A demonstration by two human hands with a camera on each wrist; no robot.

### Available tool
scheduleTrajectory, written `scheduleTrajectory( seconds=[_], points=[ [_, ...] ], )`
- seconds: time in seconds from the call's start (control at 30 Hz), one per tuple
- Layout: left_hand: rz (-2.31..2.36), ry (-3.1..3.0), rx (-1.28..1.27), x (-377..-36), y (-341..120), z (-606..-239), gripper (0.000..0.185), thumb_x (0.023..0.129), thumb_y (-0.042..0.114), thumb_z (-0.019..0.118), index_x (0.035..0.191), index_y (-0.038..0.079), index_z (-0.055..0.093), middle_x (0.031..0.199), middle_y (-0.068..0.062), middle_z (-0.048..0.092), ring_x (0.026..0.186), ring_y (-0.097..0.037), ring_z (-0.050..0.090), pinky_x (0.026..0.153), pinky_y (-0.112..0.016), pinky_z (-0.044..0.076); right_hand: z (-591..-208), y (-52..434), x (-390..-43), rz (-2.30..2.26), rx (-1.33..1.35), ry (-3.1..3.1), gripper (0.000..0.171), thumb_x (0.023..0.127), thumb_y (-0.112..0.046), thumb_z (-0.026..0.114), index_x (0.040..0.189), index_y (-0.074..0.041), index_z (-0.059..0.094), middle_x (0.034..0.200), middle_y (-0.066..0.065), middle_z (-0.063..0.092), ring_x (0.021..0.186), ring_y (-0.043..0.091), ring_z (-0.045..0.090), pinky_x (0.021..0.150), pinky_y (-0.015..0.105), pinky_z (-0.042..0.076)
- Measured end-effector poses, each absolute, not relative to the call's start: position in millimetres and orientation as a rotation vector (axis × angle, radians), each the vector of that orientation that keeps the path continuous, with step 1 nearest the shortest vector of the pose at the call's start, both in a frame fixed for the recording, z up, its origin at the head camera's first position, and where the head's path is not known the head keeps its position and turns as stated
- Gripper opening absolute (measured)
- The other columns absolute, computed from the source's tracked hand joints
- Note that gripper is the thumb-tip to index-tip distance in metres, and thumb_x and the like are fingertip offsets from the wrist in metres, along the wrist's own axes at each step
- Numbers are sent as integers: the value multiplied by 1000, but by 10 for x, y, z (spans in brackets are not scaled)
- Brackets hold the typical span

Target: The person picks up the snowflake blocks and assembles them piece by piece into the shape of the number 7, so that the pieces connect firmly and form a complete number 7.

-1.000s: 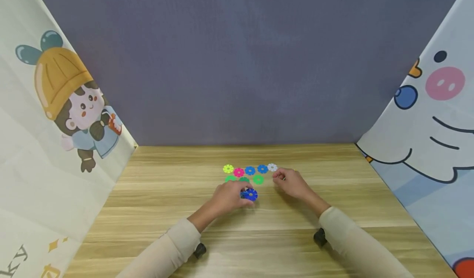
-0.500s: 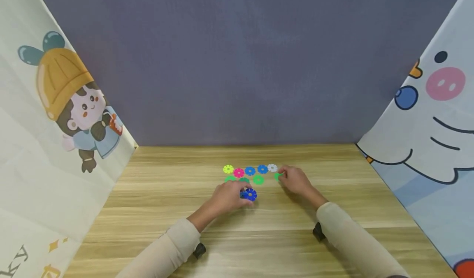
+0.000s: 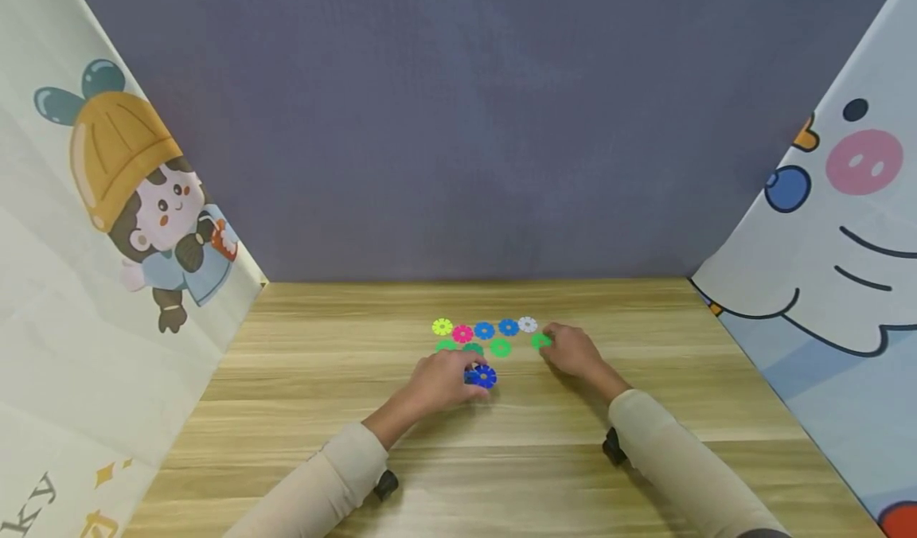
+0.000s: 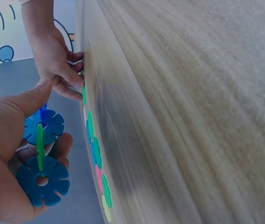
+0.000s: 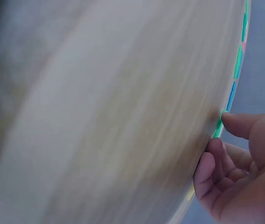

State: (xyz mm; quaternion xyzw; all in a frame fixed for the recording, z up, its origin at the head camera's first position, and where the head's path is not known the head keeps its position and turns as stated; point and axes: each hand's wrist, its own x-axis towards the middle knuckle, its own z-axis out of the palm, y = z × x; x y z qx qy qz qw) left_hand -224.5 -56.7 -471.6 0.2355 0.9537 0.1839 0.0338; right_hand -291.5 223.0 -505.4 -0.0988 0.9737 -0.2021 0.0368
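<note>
Snowflake discs lie on the wooden bench point(image 3: 301, 411) in two short rows: back row has yellow disc point(image 3: 442, 327), pink disc point(image 3: 462, 333), two blue discs point(image 3: 484, 330) and a white disc point(image 3: 527, 325); front row is green discs point(image 3: 500, 348), w/ two partly hidden behind the left hand point(image 3: 440, 384). Left hand grips a blue disc assembly point(image 3: 481, 376), thumb and fingers curled round it just in front of the rows; left wrist view shows two dark-blue discs joined by a green disc point(image 4: 39, 145) slotted edge-on btwn them. Right hand point(image 3: 573, 352) is at the right end of the rows, thumb and fingertips pinching a green disc point(image 3: 540, 341) that lies on the bench, just below the white one. Hands are apart, near each other. Cartoon-print cloths flank both sides.
</note>
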Motion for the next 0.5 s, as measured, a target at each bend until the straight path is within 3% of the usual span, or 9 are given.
scheduleTrajectory(
  seconds=[0.13,0.37,0.5],
  points=[
    [565,2928,727,-2239,-569,-4713,56,81,51,82,128,25,69,109,2,76,96,-19,70,70,-38,57,-5056,2223,-2910,-613,-293,2987,43,95,-23,67,131,-1,63,125,21,70,112,41,67,96,57,53],
    [560,2931,740,-2234,-572,-4714,55,81,51,82,127,25,69,110,2,76,98,-20,71,71,-40,58,-5093,2240,-2946,-634,-280,2997,45,92,-24,71,127,3,61,105,15,74,86,24,66,81,48,56],
    [560,2932,734,-2234,-580,-4719,56,81,51,82,129,25,69,111,2,76,99,-20,71,72,-39,58,-5100,2264,-2955,-693,-241,3007,42,89,-25,75,121,-1,61,97,10,74,82,21,64,75,42,54]
  ],
)
